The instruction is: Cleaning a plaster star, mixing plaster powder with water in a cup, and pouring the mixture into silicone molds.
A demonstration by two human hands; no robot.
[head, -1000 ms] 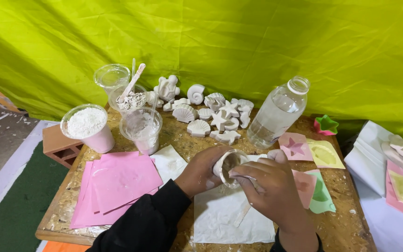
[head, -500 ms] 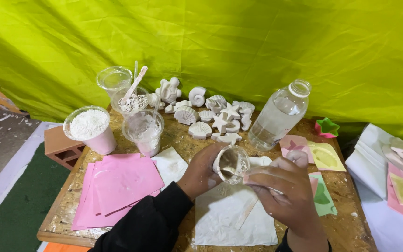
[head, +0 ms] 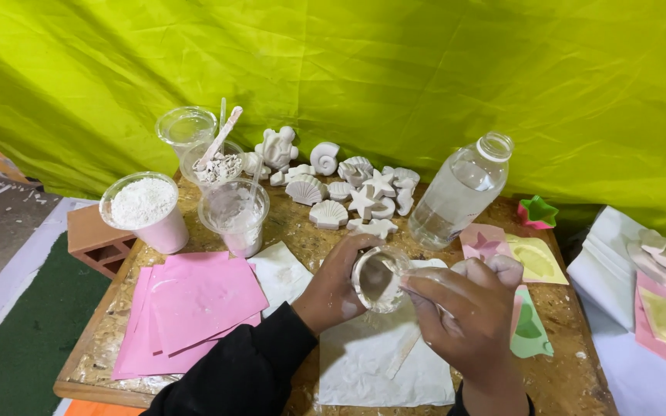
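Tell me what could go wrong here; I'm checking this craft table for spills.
The small clear cup is tipped on its side between the left hand and right hand; any contents could drip onto the white paper. The uncapped bottle stands close beyond the hands, so a nudge might topple it onto the plaster shells.

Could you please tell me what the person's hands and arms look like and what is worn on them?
Both hands are bare: no gloves, rings or watch show. The left hand comes out of a long black sleeve of soft fabric that ends at the wrist. The right hand shows a bare wrist, with only a sliver of dark cloth at the frame's bottom edge.
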